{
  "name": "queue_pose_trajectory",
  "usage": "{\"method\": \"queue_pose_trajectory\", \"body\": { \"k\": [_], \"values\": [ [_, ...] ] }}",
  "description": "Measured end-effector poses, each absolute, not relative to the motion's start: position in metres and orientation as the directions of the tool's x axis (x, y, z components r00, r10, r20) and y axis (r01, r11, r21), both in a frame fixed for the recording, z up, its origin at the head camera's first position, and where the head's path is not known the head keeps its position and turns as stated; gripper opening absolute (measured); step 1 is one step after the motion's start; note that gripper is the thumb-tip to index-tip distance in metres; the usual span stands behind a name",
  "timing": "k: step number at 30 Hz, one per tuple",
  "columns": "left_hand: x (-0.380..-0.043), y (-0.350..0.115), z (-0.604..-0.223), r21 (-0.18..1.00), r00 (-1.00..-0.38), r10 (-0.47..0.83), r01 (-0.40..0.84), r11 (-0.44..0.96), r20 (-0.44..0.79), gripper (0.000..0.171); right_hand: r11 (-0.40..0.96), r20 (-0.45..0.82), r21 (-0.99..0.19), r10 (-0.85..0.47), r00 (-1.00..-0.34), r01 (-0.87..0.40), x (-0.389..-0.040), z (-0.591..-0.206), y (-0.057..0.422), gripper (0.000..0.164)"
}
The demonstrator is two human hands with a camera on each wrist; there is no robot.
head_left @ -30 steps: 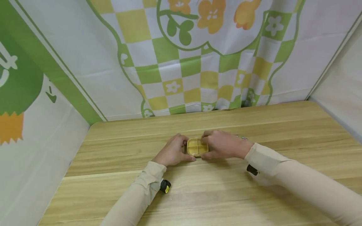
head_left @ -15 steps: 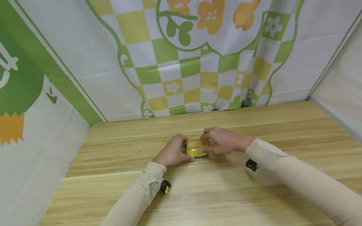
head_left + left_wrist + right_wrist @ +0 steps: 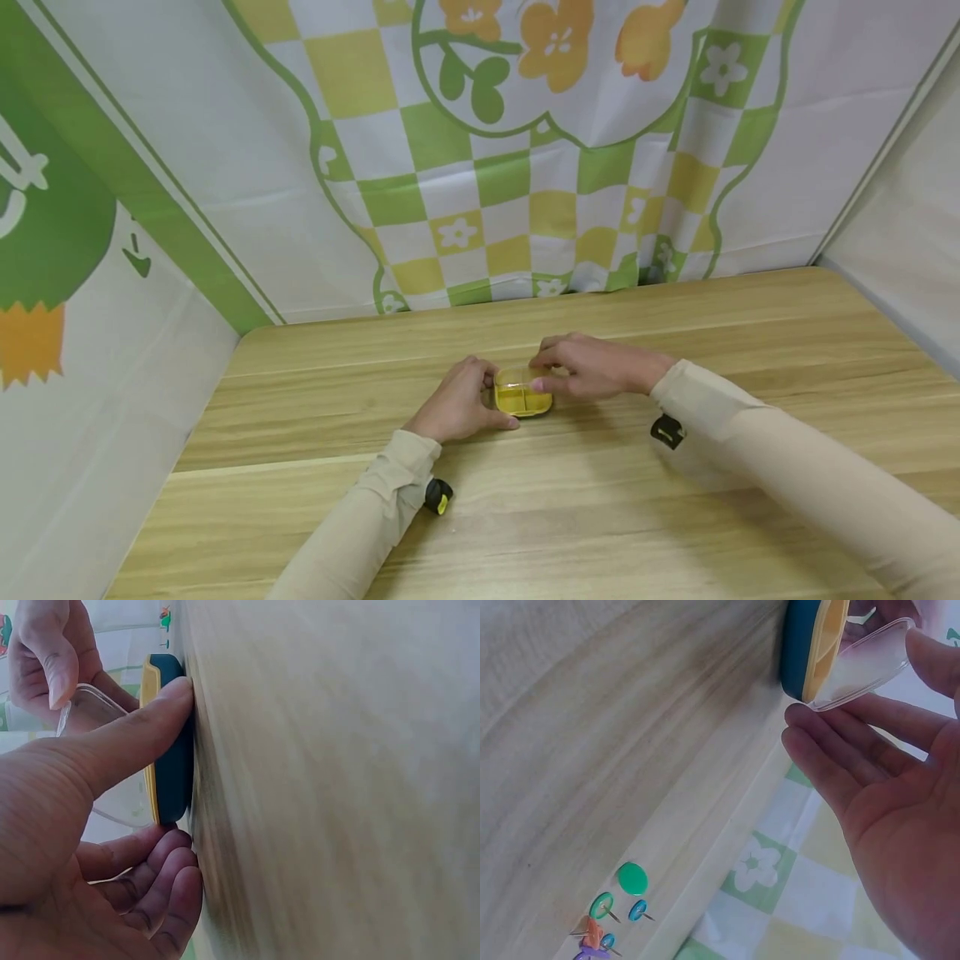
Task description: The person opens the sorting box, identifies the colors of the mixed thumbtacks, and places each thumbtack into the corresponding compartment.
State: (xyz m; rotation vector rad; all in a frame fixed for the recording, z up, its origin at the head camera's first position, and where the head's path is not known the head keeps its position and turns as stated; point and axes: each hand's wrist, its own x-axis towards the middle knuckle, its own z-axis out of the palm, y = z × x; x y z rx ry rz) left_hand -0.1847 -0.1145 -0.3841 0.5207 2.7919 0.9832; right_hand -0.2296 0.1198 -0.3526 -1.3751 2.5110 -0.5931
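A small pill box [image 3: 523, 402] lies on the table, with a dark teal base [image 3: 174, 769] and a yellow divided tray [image 3: 829, 637]. Its clear lid [image 3: 870, 661] stands tilted up from the far side. My left hand [image 3: 456, 406] grips the box from the left, thumb along the near side and fingers at the far side. From the right, my right hand [image 3: 592, 367] pinches the lid, thumb at its raised edge and fingers behind it. The compartments that show in the head view hold nothing visible.
Several push pins, among them a green one [image 3: 632, 878], lie on the wooden table [image 3: 525, 517] beyond the right hand; the right hand and wrist hide them in the head view. A checked curtain [image 3: 502, 179] hangs along the table's far edge.
The clear lid has swung up from lying flat over the tray to a steep tilt. My right hand has moved slightly up and away with it, while the left hand stays put.
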Motion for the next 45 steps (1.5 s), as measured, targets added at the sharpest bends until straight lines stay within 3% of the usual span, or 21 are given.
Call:
{"method": "queue_pose_trajectory", "body": {
  "k": [8, 16, 29, 45],
  "values": [
    [-0.184, -0.115, -0.385, 0.646, -0.934, 0.358, 0.266, 0.716, -0.012, 0.061, 0.48, -0.01, -0.528, -0.829, -0.56, -0.701, -0.239, -0.354, 0.122, 0.035],
    [-0.184, -0.114, -0.386, 0.652, -0.933, 0.36, 0.266, 0.71, -0.011, 0.064, 0.527, -0.021, -0.613, -0.756, -0.654, -0.589, -0.245, -0.355, 0.123, 0.039],
    [-0.183, -0.115, -0.386, 0.653, -0.934, 0.356, 0.257, 0.712, -0.021, 0.068, 0.562, -0.022, -0.63, -0.703, -0.711, -0.536, -0.249, -0.358, 0.119, 0.047],
    [-0.183, -0.115, -0.386, 0.654, -0.932, 0.363, 0.264, 0.709, -0.017, 0.064, 0.594, -0.046, -0.621, -0.679, -0.733, -0.511, -0.254, -0.355, 0.113, 0.051]
  ]
}}
